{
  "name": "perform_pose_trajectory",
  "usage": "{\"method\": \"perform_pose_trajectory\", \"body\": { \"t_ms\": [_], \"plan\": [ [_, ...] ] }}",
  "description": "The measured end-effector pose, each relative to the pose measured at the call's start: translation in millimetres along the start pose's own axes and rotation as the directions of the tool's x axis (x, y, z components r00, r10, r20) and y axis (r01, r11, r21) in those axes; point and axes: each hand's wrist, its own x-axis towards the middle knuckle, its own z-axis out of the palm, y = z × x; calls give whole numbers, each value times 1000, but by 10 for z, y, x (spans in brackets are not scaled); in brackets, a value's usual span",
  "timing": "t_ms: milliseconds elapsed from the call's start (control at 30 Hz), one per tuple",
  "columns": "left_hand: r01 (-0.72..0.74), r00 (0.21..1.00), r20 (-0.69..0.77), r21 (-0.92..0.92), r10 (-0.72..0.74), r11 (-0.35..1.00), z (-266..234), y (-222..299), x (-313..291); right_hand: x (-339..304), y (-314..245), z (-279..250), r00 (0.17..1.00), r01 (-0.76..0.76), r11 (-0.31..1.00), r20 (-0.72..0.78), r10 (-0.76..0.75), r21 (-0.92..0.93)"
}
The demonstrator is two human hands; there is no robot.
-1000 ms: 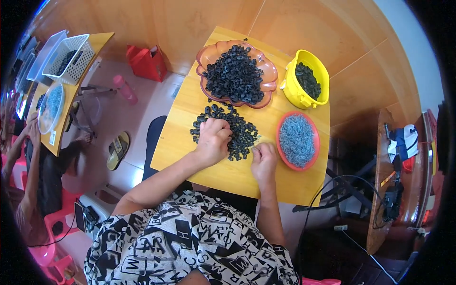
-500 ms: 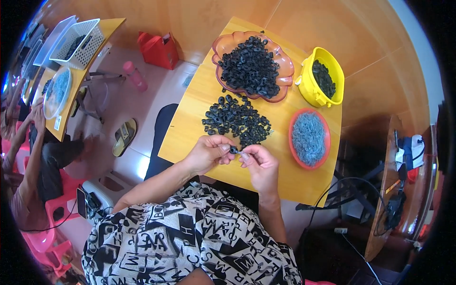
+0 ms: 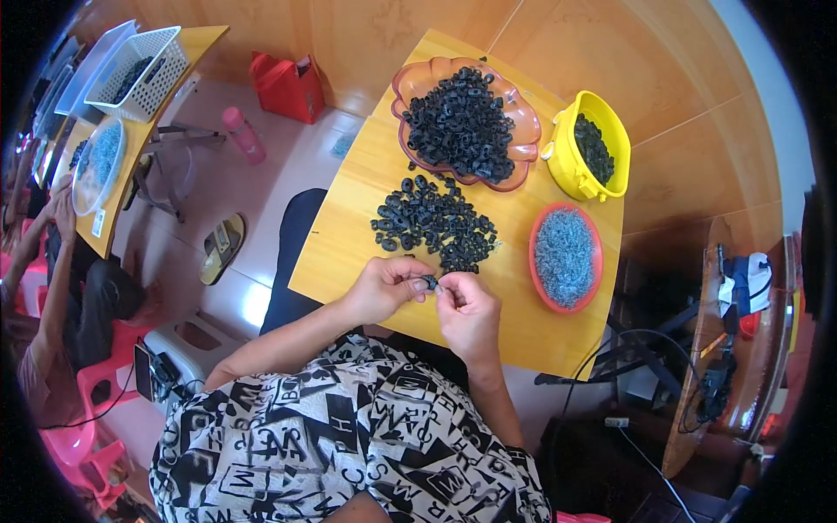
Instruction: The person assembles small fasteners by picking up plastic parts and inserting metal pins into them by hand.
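Observation:
Near the front edge of the wooden table, a small black plastic part is pinched between my hands. My left hand grips its left side with thumb and fingers. The fingertips of my right hand are closed against its right end; whether they also hold a smaller piece is too small to tell. Just beyond my fingers lies a loose pile of small black plastic parts. Behind that, a brownish scalloped tray carries a big heap of similar black parts.
Right of the pile, a red oval bowl holds a tangle of fine grey-blue metal pieces. A yellow bucket with black parts stands at the far right of the table. At left, another person's hands are by a second table.
My right hand has shifted slightly left and down, its fingers now tight against the black part. The part has turned between my fingertips. The whole view has shifted a little.

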Motion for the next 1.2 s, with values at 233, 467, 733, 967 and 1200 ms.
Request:
{"method": "perform_pose_trajectory", "body": {
  "t_ms": [233,467,733,967,1200],
  "plan": [
    [-18,1000,-10,-17,18,1000,-62,-99,-14,-29,149,14,945,-325,849,187,270,416],
    [120,993,32,-99,-117,988,-33,-75,10,-22,370,-10,965,-211,891,231,125,401],
    [133,990,120,-593,-76,794,-178,-89,59,44,537,-444,941,-276,893,-89,327,356],
    [70,994,107,-662,2,746,-150,-103,89,-40,654,-274,978,-133,983,-180,109,-128],
    [129,991,120,-663,-66,737,-201,-88,107,14,611,-150,990,-79,913,-137,25,-400]
  ]
}}
